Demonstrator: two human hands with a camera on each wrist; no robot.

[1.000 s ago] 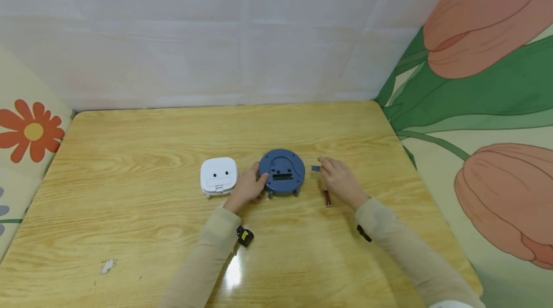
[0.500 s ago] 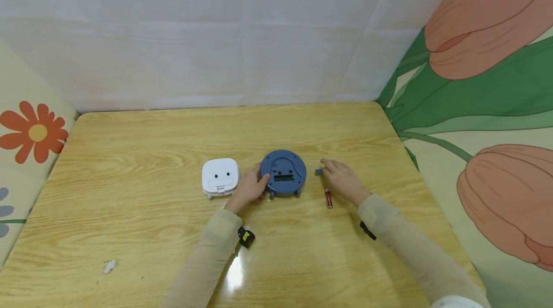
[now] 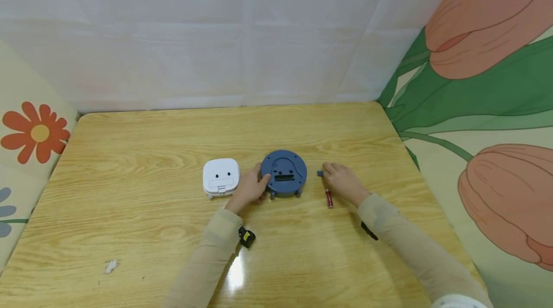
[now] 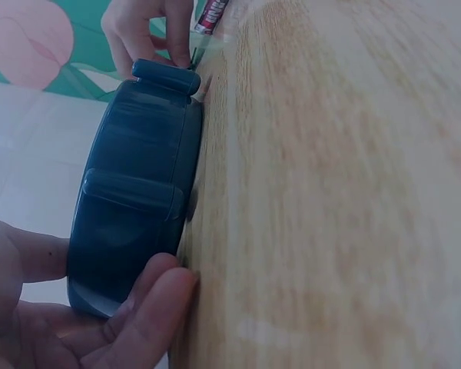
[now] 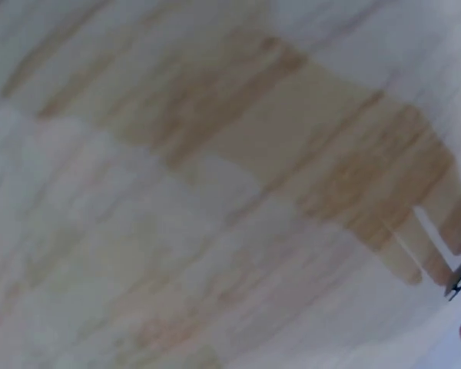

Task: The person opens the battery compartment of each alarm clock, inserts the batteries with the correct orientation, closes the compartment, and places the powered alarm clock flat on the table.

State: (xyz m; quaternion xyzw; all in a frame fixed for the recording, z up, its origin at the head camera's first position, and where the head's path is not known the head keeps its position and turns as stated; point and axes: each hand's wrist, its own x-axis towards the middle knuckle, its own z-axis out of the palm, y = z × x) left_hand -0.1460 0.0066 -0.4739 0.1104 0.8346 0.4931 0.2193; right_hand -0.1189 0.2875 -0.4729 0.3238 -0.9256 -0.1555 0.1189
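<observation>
l hand (image 3: pixel 249 188): grips blue clock (image 3: pixel 285 166), l edge. r hand (image 3: pixel 343 184): pinches blue cover (image 3: pixel 320 173), r of clock; curled tighter than a sec ago, so hold prob. firmer. slot (image 3: pixel 283 178): uncovered. battery (image 3: pixel 329 198): r of clock. white box (image 3: pixel 221 175): l of clock.

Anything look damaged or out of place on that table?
One thing: a ragged whitish patch on the table, near left, interrupts the otherwise smooth wood-look surface. Chipped finish or scrap, I can't tell. Nothing looks spilled.
</observation>
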